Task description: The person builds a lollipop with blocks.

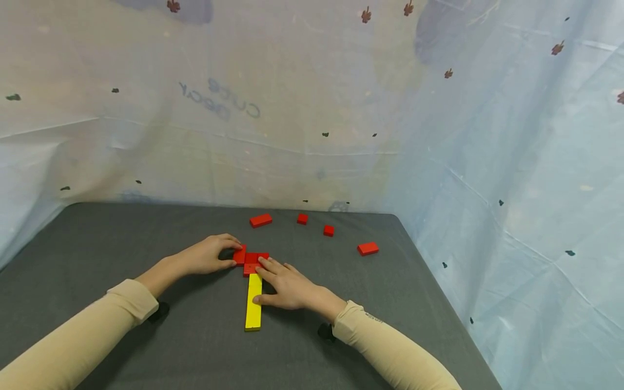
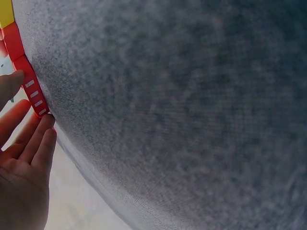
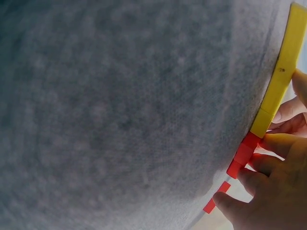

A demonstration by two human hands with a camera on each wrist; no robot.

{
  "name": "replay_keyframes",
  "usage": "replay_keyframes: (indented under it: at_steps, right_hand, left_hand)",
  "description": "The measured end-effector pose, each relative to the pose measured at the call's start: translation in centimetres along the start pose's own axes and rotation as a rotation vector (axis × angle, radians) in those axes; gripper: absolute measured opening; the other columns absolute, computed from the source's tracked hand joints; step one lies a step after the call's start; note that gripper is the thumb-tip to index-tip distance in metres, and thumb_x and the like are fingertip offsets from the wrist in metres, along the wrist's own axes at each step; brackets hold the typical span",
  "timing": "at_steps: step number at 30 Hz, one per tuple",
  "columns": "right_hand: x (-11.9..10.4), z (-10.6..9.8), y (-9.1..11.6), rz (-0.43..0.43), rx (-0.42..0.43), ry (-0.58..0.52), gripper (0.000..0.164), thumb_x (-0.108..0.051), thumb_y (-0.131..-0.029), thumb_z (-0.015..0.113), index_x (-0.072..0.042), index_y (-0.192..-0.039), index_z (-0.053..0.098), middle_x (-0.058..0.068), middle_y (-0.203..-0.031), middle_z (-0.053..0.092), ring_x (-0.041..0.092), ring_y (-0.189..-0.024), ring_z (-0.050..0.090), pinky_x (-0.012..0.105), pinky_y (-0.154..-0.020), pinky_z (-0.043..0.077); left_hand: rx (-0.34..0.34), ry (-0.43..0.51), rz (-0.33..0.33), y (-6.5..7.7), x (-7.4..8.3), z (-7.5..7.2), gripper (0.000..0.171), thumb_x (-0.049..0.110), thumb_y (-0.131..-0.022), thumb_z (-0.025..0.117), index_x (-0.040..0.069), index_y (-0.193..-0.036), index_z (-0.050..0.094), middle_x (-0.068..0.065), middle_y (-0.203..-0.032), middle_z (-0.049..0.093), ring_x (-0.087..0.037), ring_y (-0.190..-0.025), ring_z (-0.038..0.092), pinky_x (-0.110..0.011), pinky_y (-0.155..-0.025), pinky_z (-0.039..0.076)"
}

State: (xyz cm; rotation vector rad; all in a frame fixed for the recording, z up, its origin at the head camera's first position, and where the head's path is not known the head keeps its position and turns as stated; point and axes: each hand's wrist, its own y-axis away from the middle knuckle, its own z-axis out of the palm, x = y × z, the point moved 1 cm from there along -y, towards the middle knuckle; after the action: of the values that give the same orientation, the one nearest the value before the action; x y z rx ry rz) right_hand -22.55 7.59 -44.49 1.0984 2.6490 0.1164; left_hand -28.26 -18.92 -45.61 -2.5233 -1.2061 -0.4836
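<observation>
In the head view, my left hand (image 1: 207, 255) pinches a red block (image 1: 240, 255) by its ends, between thumb and fingertips. The left wrist view shows that red block (image 2: 34, 91) with pale marks on its side. Against its right side lies a cluster of red blocks (image 1: 251, 258). From the cluster's near edge a long yellow strip (image 1: 253, 309) runs toward me. My right hand (image 1: 292, 287) lies over the right side, its extended fingers touching the red blocks and its thumb at the yellow strip. Parts of the cluster are hidden under these fingers.
Farther back on the grey table (image 1: 146, 233) lie a red block (image 1: 260, 220), two small red cubes, one (image 1: 303, 219) left of the other (image 1: 329, 231), and another red block (image 1: 368, 248) at right. Pale curtains (image 1: 292, 108) hang behind and along the right side.
</observation>
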Motion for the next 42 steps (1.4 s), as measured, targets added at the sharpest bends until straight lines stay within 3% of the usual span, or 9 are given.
replay_keyframes:
  at_steps: [9, 16, 21, 24, 33, 37, 42]
  right_hand:
    - [0.1, 0.2, 0.0, 0.002, 0.004, 0.021, 0.081, -0.064, -0.102, 0.051, -0.019, -0.166, 0.028, -0.001, -0.174, 0.015, 0.018, -0.160, 0.014, 0.051, -0.126, 0.025]
    - [0.0, 0.0, 0.1, 0.013, 0.034, 0.032, 0.082, -0.064, -0.102, 0.051, -0.020, -0.166, 0.028, -0.001, -0.174, 0.015, 0.019, -0.160, 0.015, 0.050, -0.125, 0.026]
    - [0.3, -0.9, 0.4, 0.029, 0.126, -0.043, 0.079, -0.058, -0.103, 0.055, -0.016, -0.165, 0.031, 0.001, -0.173, 0.019, 0.021, -0.159, 0.019, 0.051, -0.125, 0.027]
    - [0.9, -1.6, 0.7, 0.061, 0.207, -0.089, 0.075, -0.053, -0.104, 0.057, -0.014, -0.164, 0.034, 0.002, -0.173, 0.022, 0.023, -0.158, 0.023, 0.052, -0.124, 0.029]
    - [5.3, -2.8, 2.9, 0.148, 0.447, -0.225, 0.066, -0.035, -0.103, 0.066, -0.011, -0.159, 0.042, 0.006, -0.170, 0.030, 0.030, -0.153, 0.033, 0.056, -0.120, 0.034]
    - [7.9, -2.9, 4.2, 0.213, 0.537, -0.245, 0.064, -0.031, -0.102, 0.068, -0.008, -0.157, 0.046, 0.008, -0.168, 0.033, 0.034, -0.151, 0.037, 0.059, -0.118, 0.036]
    - [11.3, -3.1, 5.8, 0.342, 0.590, -0.237, 0.062, -0.030, -0.101, 0.069, -0.009, -0.156, 0.047, 0.009, -0.165, 0.038, 0.035, -0.149, 0.040, 0.058, -0.116, 0.038]
  left_hand:
    - [0.002, -0.012, -0.015, 0.2, 0.1, 0.0, 0.049, 0.024, -0.094, 0.078, 0.001, -0.136, 0.066, -0.021, -0.140, 0.059, -0.042, -0.127, 0.058, -0.061, -0.105, 0.049]
    - [0.053, -0.037, -0.084, 0.7, 0.4, -0.3, 0.062, 0.029, -0.097, 0.076, -0.003, -0.145, 0.056, -0.023, -0.148, 0.053, -0.043, -0.133, 0.054, -0.062, -0.106, 0.047]
    - [0.097, -0.080, -0.094, 1.3, 1.5, -0.4, 0.064, 0.033, -0.098, 0.074, -0.003, -0.147, 0.054, -0.024, -0.150, 0.051, -0.045, -0.133, 0.054, -0.063, -0.104, 0.048]
    - [0.127, -0.112, -0.068, 1.6, 2.2, -0.2, 0.066, 0.035, -0.098, 0.074, -0.004, -0.147, 0.054, -0.024, -0.150, 0.051, -0.044, -0.133, 0.055, -0.062, -0.104, 0.049]
    - [0.225, -0.186, 0.042, 2.5, 4.7, 1.0, 0.064, 0.035, -0.095, 0.077, -0.002, -0.144, 0.058, -0.022, -0.150, 0.052, -0.042, -0.129, 0.058, -0.059, -0.104, 0.050]
    - [0.205, -0.200, 0.055, 2.8, 6.0, 1.1, 0.065, 0.036, -0.095, 0.077, 0.001, -0.146, 0.057, -0.019, -0.151, 0.052, -0.040, -0.133, 0.055, -0.060, -0.108, 0.046]
    - [0.171, -0.225, 0.070, 3.0, 7.1, 1.3, 0.066, 0.037, -0.094, 0.078, 0.002, -0.146, 0.058, -0.017, -0.152, 0.052, -0.038, -0.136, 0.053, -0.060, -0.111, 0.043]
